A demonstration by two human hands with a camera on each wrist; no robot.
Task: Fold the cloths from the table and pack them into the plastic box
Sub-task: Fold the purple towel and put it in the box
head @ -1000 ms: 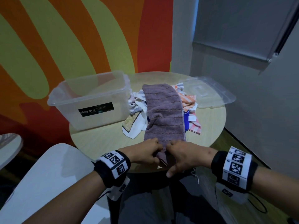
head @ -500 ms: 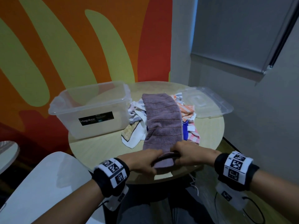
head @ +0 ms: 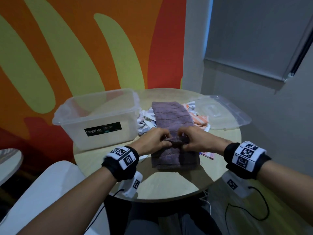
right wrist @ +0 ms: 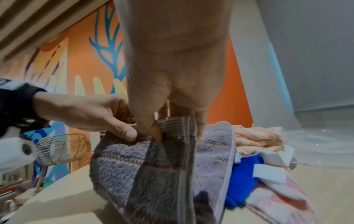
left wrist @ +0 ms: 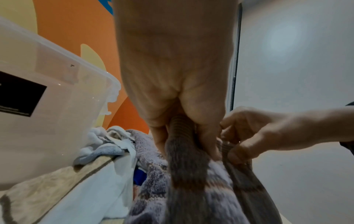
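Fold in progress: mauve striped terry towel (head: 171,119) pinched at its near hem by left hand (head: 153,141) and right hand (head: 198,141), thumbs over the ribbed band. Lying on round pale wooden surface (head: 169,184), long axis from near edge toward far edge, over the heap of mixed cloths (head: 199,119). Best carried straight to the far hem, corners matched, then pressed flat. Clear plastic box (head: 101,122) at left edge, open.

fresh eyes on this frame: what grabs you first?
Both hands, the left hand and right hand, pinch the near edge of the purple striped towel at the round table's centre. To their left stands the clear plastic box, with its lid lying far right.
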